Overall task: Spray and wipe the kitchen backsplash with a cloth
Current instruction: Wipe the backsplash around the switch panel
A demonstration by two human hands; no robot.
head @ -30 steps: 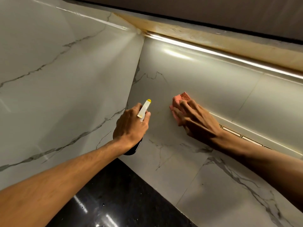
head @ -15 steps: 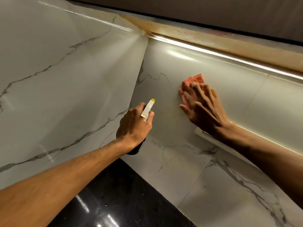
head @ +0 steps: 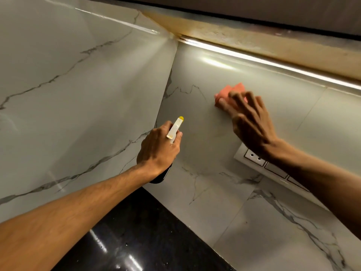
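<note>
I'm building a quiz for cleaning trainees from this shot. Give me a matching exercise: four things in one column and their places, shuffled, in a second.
Things
1. salmon-pink folded cloth
2. spray bottle with white nozzle and yellow tip
3. white plastic wall socket plate
4. glossy black stone countertop

Places
A. gripped in the left hand
B. at the foot of the marble-look backsplash
C. pressed flat under the right hand
D. partly hidden by the right wrist

Pairs: 1-C, 2-A, 3-D, 4-B

Pink cloth (head: 232, 92) against marble backsplash (head: 205, 118)
</note>
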